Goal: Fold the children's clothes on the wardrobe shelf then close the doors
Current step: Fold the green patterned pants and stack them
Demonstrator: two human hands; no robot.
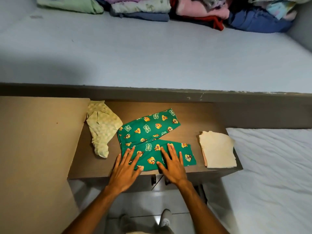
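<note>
Green children's trousers (152, 130) with a yellow cartoon print lie spread on the brown lower surface (190, 125), legs pointing right in a V. My left hand (125, 168) presses flat on the waist end, fingers apart. My right hand (172, 164) lies flat on the near leg, fingers apart. A crumpled pale yellow-green garment (103, 129) lies to the left of the trousers. A folded cream garment (217, 149) sits to their right. Neither hand grips anything.
Above is a pale grey shelf (135, 53) with stacks of folded clothes (168, 10) along its back. A tan panel (38, 141) stands at the left. A white bed sheet (273, 174) lies at the right. Small cabinet doors with dark knobs (153, 180) show under the surface edge.
</note>
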